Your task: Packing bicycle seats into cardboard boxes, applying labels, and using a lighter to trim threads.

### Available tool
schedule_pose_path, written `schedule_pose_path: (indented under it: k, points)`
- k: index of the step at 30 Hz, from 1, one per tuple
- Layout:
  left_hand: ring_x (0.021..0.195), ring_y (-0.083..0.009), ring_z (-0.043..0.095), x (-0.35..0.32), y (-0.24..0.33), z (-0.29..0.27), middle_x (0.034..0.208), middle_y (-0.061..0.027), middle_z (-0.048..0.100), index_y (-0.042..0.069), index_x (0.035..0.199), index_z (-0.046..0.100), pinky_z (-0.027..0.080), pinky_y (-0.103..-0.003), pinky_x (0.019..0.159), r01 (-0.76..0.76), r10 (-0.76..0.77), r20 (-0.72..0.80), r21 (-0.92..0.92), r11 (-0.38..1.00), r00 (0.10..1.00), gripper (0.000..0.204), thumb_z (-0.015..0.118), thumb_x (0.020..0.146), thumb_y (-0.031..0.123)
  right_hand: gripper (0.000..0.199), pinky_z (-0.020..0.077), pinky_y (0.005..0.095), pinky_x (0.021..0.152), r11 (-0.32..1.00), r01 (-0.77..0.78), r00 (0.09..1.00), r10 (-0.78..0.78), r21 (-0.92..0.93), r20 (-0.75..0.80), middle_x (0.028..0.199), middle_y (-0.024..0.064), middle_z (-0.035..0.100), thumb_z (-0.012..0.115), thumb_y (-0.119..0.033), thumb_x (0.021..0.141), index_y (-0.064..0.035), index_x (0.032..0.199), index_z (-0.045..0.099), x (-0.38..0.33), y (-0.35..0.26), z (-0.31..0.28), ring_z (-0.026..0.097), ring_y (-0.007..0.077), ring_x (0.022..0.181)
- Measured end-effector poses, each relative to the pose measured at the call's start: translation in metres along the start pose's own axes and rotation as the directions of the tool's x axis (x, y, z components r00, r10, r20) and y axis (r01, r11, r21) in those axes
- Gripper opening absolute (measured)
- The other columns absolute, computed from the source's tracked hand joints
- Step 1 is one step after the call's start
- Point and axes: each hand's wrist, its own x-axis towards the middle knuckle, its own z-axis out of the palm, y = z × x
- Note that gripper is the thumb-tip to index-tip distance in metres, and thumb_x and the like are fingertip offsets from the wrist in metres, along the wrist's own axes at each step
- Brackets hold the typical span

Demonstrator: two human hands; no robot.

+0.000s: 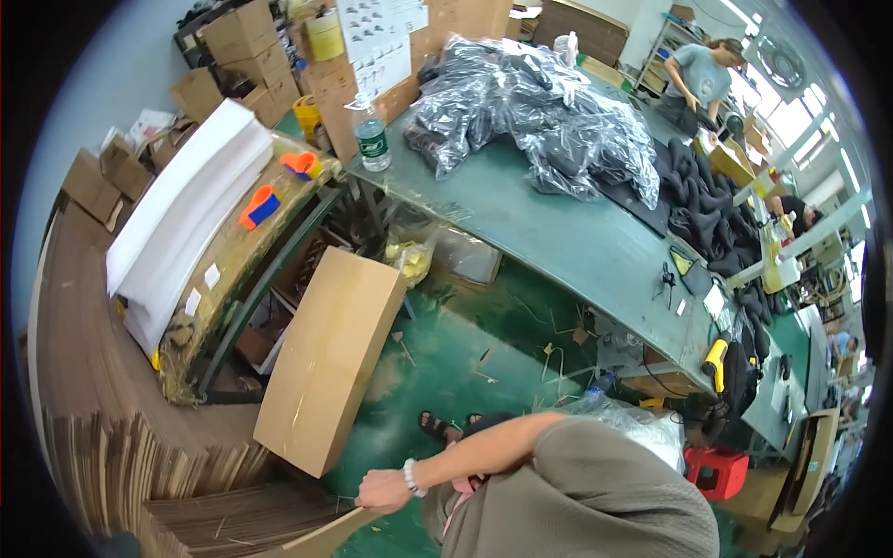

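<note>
Cardboard sheet (pixel 326 538), flat and unfolded, lies low at the stack of flattened cartons (pixel 139 465), its edge pinched in the person's curled left hand (pixel 383 490). One assembled carton (pixel 326 358) already stands nearby; the right hand is out of view.

1. Flat cardboard box (pixel 326 358): matt brown corrugated board, smooth faces.
2. Cardboard sheets (pixel 149 465), stacked near left: raw ribbed edges.
3. Foam sheets (pixel 181 200), far left: white, soft, matt.
4. Bagged garments (pixel 539 116): dark cloth under glossy, crinkled clear plastic.
5. Worktable (pixel 558 237): dull green, scuffed.
6. Floor (pixel 456 349): green, glossy.
7. Stool (pixel 716 470): red plastic.
</note>
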Motion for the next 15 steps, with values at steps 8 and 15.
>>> schedule_pose_path:
  k: [8,15]
  points:
    - [0.124,-0.0382,0.047,0.032,-0.016,0.066,0.136,-0.0261,0.047,-0.003,0.134,0.046,0.031,-0.053,0.112,-0.623,0.669,0.015,-0.352,0.699,0.743,0.074,0.023,0.099,0.058,0.024,0.0464,0.0507,0.060,0.990,0.097,0.994,-0.092,-0.098,0.056,0.062,0.0180,0.060,0.062,-0.025,0.076,-0.0017,0.074,0.060,-0.006,-0.014,-0.110,0.061,0.0404,0.067]
    - [0.085,-0.0379,0.060,-0.074,0.016,0.096,0.095,-0.0235,0.063,-0.005,0.104,0.061,0.047,-0.048,0.082,-0.997,0.986,-0.152,0.026,-0.066,-0.069,0.066,0.046,0.093,0.058,0.032,0.0483,0.0475,0.070,0.956,-0.270,0.944,0.239,-0.117,-0.227,0.081,0.0161,0.065,0.070,-0.032,0.077,-0.0038,0.090,0.062,-0.021,0.083,-0.234,0.062,0.0371,0.083]
